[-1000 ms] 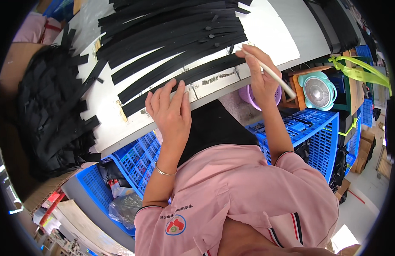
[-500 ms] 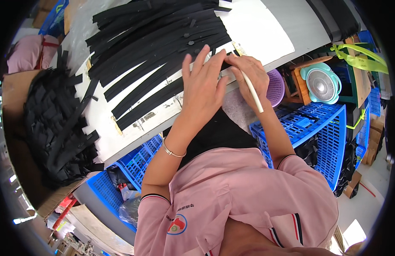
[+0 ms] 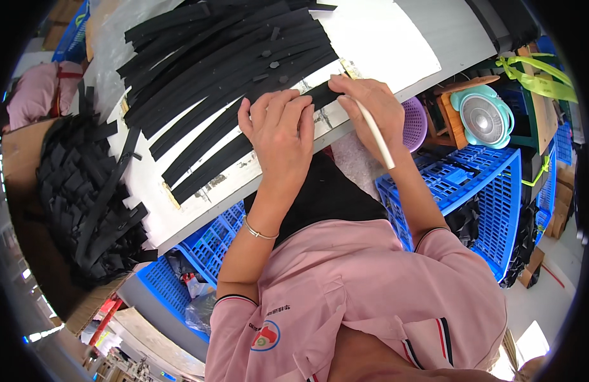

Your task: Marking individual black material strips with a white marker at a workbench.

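Note:
Several long black fabric strips (image 3: 212, 79) lie side by side across a white board (image 3: 396, 44) on the table. My left hand (image 3: 278, 130) rests palm down over the strip nearest me, its fingers slightly bent and apart. My right hand (image 3: 376, 111) is closed around a slim white rod (image 3: 375, 135), whose rear end points back toward my wrist. The thumb and fingertips of this hand are at the right end of the near strip; the rod's tip is hidden. Small black scraps (image 3: 273, 65) lie on the strips.
At the left a cardboard box (image 3: 24, 159) is heaped with black strips. Blue plastic crates (image 3: 498, 210) stand below the table on both sides. A purple basket (image 3: 414, 124) and a turquoise fan (image 3: 482, 118) are at the right. Another person in pink (image 3: 33, 95) is at far left.
My left hand has slid left along the near strip, away from the right hand, uncovering a stretch of it. The right hand has shifted slightly right with the rod.

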### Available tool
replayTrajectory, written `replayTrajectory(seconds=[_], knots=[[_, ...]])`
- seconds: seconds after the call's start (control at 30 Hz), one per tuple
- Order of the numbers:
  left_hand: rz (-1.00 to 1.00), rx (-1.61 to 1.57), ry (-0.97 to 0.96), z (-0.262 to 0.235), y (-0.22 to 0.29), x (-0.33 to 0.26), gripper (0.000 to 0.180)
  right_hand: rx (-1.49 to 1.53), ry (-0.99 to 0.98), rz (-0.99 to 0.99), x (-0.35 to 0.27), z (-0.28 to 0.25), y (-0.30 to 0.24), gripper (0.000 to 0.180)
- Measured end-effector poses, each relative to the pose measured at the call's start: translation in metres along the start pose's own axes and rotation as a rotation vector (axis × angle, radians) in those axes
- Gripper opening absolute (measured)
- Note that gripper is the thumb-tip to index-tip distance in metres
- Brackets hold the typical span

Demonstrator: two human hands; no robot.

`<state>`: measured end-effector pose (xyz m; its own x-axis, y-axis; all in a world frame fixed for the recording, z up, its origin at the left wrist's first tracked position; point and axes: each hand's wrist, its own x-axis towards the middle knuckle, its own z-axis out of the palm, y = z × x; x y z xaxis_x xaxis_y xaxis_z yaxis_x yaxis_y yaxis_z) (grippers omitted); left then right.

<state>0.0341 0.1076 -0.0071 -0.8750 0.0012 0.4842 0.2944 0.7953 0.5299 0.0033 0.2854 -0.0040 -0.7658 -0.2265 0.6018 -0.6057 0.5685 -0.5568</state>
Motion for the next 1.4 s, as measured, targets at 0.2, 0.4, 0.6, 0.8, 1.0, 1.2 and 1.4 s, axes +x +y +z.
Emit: replayTrajectory(seconds=[0.2,0.4,0.6,0.8,1.0,1.2,1.4], knots=[[0.010,0.004,0.018,0.002,0.000,-0.001,0.013,0.390,-0.024,0.232,0.025,0.008,0.006,0.013],[0.002,0.016,0.022,0.002,0.000,-0.002,0.013,0.450,-0.135,0.324,0.027,0.024,0.011,0.022],[-0.011,0.034,0.019,0.002,0.000,-0.004,0.012,0.460,-0.135,0.314,0.025,0.027,0.010,0.023],[-0.014,0.028,0.020,0.001,0.000,-0.002,0.013,0.417,-0.133,0.281,0.025,0.027,0.012,0.022],[-0.029,0.015,0.014,0.004,-0.001,0.000,0.013,0.532,-0.216,0.377,0.025,0.016,0.015,0.023],[-0.029,0.022,0.010,-0.003,-0.002,-0.002,0.017,0.426,-0.310,0.336,0.026,0.017,0.011,0.026],[-0.018,0.135,-0.155,-0.012,-0.010,0.005,0.091,0.502,-0.277,0.428,0.025,0.006,0.012,0.028]])
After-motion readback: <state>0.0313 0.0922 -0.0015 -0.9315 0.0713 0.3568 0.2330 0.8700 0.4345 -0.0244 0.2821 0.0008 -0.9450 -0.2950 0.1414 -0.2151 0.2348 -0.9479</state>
